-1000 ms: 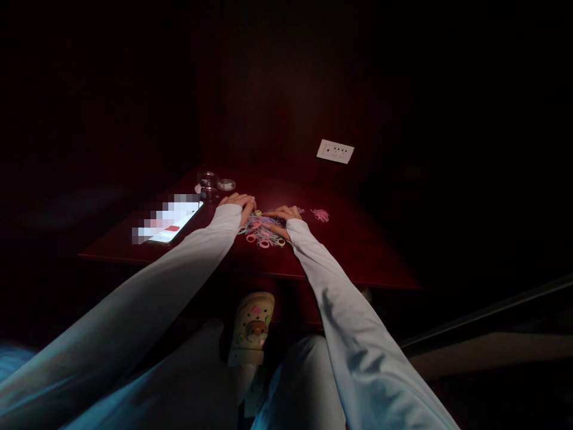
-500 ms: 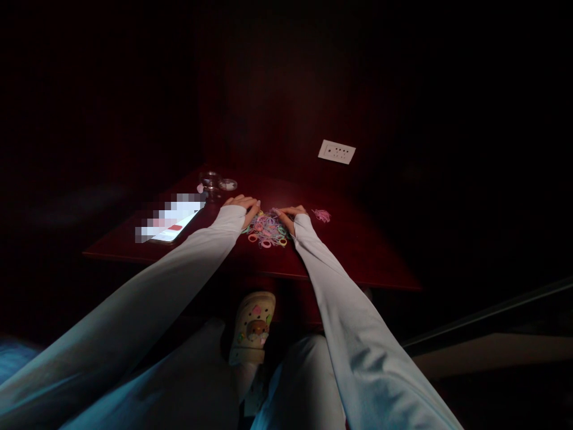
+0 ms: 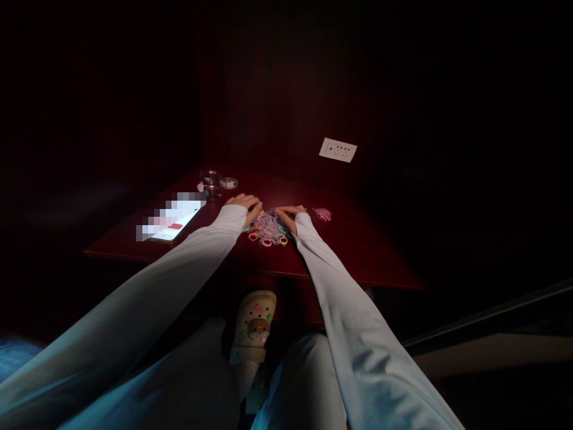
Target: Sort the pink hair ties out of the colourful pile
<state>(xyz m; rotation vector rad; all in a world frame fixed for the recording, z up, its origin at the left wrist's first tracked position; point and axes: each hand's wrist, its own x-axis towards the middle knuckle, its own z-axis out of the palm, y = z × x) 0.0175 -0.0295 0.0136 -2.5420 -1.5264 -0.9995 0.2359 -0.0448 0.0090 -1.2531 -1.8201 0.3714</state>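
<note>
A loose pile of small pastel elastic hair ties (image 3: 267, 228) lies on the dark red table, in pink, lilac, green and yellow. My left hand (image 3: 244, 206) rests at the pile's left edge, fingers bent and thumb drawn in toward them. At the opposite edge, my right hand (image 3: 292, 215) has its thumb and fingers brought together over the ties. Whatever is between the fingertips of either hand is too small to make out. A separate little bunch of pink hair ties (image 3: 323, 214) sits just right of my right hand.
A lit phone (image 3: 172, 224), its screen partly blurred, lies on the table (image 3: 349, 257) at the left. Behind it stand a clear round jar (image 3: 211, 182) and a clear lid (image 3: 230, 183). A socket plate (image 3: 338, 150) is on the back wall. Below the table edge shows a clog (image 3: 254, 325).
Both hands stay at the pile with barely any finger movement. The whole view has shifted very slightly.
</note>
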